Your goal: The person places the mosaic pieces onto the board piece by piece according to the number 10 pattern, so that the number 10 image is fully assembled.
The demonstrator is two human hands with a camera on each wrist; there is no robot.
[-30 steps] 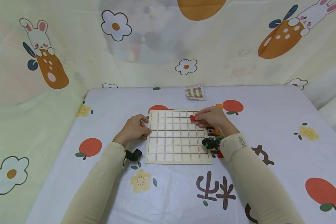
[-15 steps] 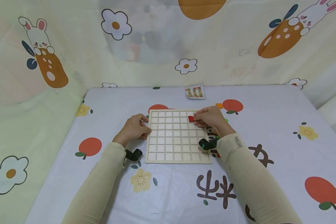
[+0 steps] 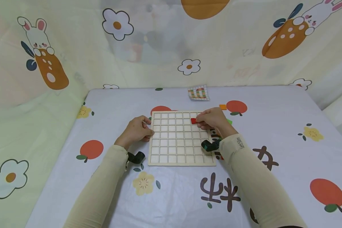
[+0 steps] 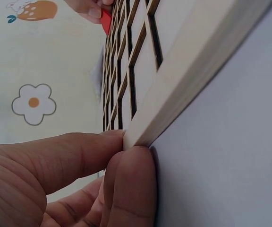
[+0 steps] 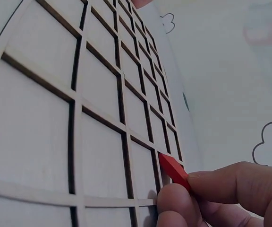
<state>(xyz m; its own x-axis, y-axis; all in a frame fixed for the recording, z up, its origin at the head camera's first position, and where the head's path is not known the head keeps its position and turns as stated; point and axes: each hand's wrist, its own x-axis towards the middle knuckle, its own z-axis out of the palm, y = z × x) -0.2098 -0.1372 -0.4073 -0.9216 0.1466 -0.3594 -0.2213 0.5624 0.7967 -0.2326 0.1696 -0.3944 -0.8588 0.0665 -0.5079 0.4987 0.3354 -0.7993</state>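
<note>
A pale wooden grid board (image 3: 182, 164) with square cells lies flat on the table. At its left edge, my left hand (image 3: 135, 130) holds the rim; in the left wrist view the thumb (image 4: 86, 153) is over the top and a curled finger (image 4: 135, 182) meets the side. A small flat red square tile (image 3: 193, 121) is pinched between the thumb and fingers of my right hand (image 3: 216, 120), over the upper right part of the grid. Seen from the right wrist, the red tile (image 5: 174, 171) is tilted, one corner down at a cell's dividing strip.
A small card (image 3: 198, 92) with a coloured check pattern lies behind the board. An orange tile (image 3: 222, 107) sits to the back right, and a green tile (image 3: 229, 121) shows partly behind the right hand. The cloth (image 3: 171, 196) has printed fruit, flowers and characters.
My right hand has shifted slightly left with the red tile, which now shows more of its flat face. The left hand and the board have stayed put.
</note>
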